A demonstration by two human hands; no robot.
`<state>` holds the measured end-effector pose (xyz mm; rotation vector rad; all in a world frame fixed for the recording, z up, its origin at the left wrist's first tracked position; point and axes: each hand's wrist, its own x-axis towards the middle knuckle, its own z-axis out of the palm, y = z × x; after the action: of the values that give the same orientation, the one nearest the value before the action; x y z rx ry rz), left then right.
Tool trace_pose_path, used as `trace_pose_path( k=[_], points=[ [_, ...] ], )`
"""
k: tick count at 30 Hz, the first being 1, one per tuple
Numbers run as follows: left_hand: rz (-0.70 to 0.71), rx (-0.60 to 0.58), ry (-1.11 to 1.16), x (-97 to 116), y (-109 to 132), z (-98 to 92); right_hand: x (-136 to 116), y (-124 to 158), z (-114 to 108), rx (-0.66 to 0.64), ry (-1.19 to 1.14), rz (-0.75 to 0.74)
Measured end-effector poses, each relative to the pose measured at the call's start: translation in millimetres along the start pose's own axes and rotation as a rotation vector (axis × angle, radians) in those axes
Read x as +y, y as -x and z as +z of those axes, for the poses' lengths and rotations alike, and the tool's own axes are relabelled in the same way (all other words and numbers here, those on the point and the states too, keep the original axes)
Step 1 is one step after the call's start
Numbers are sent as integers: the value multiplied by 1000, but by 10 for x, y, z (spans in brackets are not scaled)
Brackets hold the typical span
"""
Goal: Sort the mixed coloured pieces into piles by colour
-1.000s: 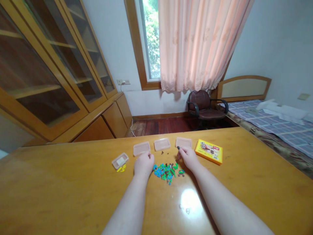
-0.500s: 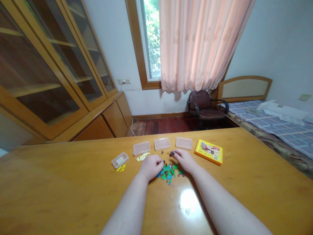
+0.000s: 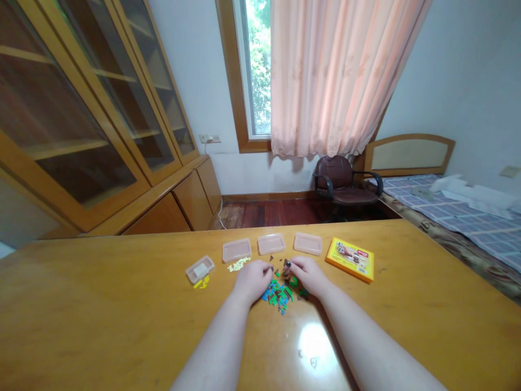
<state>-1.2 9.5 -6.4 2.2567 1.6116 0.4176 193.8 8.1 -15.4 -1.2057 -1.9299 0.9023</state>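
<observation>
A pile of small green and blue building bricks (image 3: 278,295), with some brown pieces among them, lies on the table between my hands. My left hand (image 3: 254,279) rests at the pile's left edge, fingers curled in; whatever they hold is hidden. At the upper right of the pile is my right hand (image 3: 307,274), its thumb and fingers drawn together over small brown and green pieces. What it grips is too small to make out. Cream pieces (image 3: 239,265) lie beyond my left hand, and yellow pieces (image 3: 202,282) farther left.
Several clear plastic boxes stand in an arc behind the pieces, among them a small left box (image 3: 190,274) and a right box (image 3: 308,244). A yellow-orange packaging box (image 3: 350,258) lies to the right. Beyond the table (image 3: 122,309) stands an armchair (image 3: 342,182).
The view has tilted slightly, so everything sits lower. My right hand has drawn a little nearer the pile. A few small pieces now show between my fingertips, above the pile.
</observation>
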Motion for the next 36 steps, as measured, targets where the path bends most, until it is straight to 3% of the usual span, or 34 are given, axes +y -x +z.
trace_pose_path(
  k=[6, 12, 17, 25, 29, 33, 36],
  points=[
    [116, -26, -68, 44, 29, -27, 38, -29, 14, 120, 38, 62],
    [-3, -12, -49, 44, 12, -16, 148, -33, 21, 255, 26, 182],
    [-61, 23, 2, -17, -27, 54, 166, -38, 39, 197, 63, 223],
    [-127, 15, 79, 4, -42, 53, 122, -60, 23, 180, 55, 163],
    [-85, 23, 86, 22, -30, 39, 148, -65, 34, 205, 64, 174],
    [-3, -20, 73, 30, -23, 81, 142, -59, 51, 132, 9, 165],
    [-20, -13, 57, 26, -26, 106, 96, -57, 48, 111, -6, 150]
  ],
)
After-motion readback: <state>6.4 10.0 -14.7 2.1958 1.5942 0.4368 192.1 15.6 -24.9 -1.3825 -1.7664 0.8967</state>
